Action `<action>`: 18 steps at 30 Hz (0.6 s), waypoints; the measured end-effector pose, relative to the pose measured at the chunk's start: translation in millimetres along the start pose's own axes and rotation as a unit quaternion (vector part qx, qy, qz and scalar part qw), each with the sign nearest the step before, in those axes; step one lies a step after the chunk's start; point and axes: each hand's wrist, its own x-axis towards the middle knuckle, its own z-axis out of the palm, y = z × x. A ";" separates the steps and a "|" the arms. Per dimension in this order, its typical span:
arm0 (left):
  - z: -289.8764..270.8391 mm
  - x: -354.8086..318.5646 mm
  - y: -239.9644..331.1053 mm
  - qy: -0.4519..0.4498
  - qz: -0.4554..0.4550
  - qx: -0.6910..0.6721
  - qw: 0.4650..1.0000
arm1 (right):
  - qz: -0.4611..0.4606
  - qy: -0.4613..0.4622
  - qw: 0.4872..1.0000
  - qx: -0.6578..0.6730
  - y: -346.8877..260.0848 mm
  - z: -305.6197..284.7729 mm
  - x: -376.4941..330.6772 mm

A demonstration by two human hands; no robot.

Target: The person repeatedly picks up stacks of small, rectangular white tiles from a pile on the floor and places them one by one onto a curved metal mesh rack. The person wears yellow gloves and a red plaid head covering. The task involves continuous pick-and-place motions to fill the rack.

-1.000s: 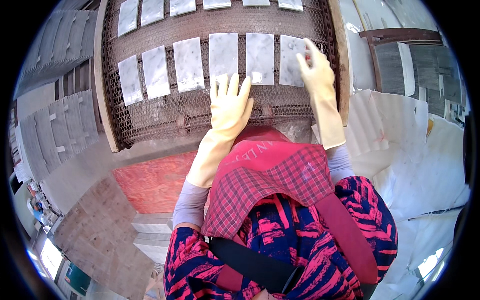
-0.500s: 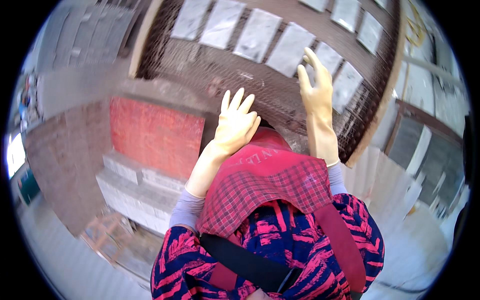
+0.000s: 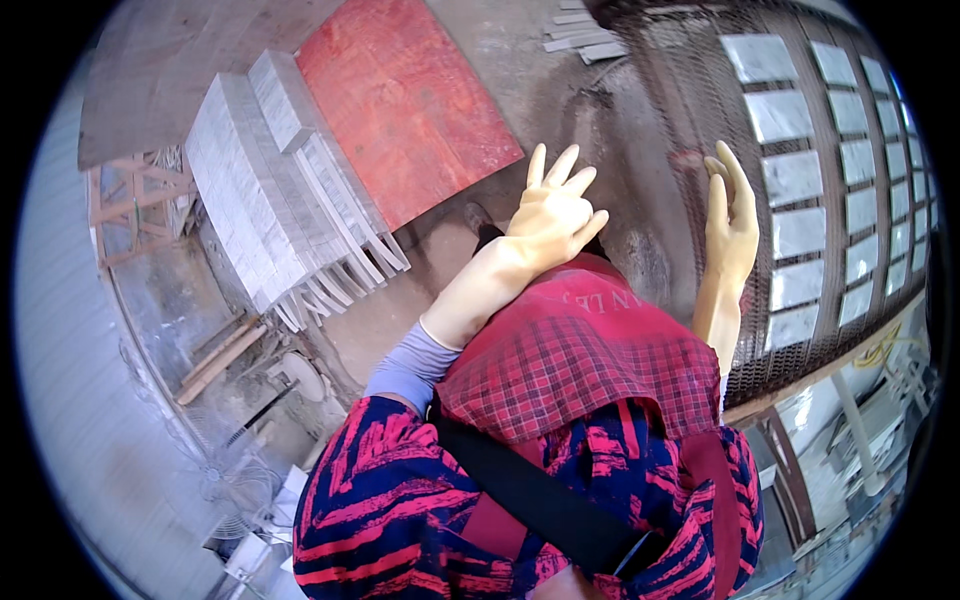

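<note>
Both my hands wear pale yellow rubber gloves and hold nothing. My left hand [image 3: 553, 213] is raised in front of the red apron [image 3: 600, 310], its fingers apart. Farther right, my right hand [image 3: 732, 215] has its fingers stretched out and slightly bent, beside a wide mesh-topped table [image 3: 712, 110]. Rows of white, grey-veined stone tiles [image 3: 793, 180] lie on the mesh. The right hand overlaps the table's near side in the picture; whether it touches the mesh, I cannot tell.
On the left stands a stack of pale stone slabs [image 3: 245, 190] with strips jutting out, next to a red board [image 3: 400, 110]. Pale strips [image 3: 585, 30] lie on the floor at the top. Wooden lengths [image 3: 222, 360] and a fan [image 3: 225, 490] are at lower left.
My view has swung left, so the tile table has moved from ahead to the right side. The stone stack and red board show more fully. Both hands stay empty.
</note>
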 end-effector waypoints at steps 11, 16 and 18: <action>-16.0 -39.0 -37.7 -0.050 -0.220 0.010 0.974 | -0.053 -0.234 0.967 -0.089 -52.8 95.2 13.7; -34.9 -131.8 -88.2 -0.053 -0.402 0.063 0.912 | -0.205 -0.471 0.844 -0.153 -60.0 150.0 8.0; -42.6 -166.4 -113.5 -0.049 -0.470 0.062 0.879 | -0.201 -0.527 0.800 -0.206 -68.5 163.1 11.5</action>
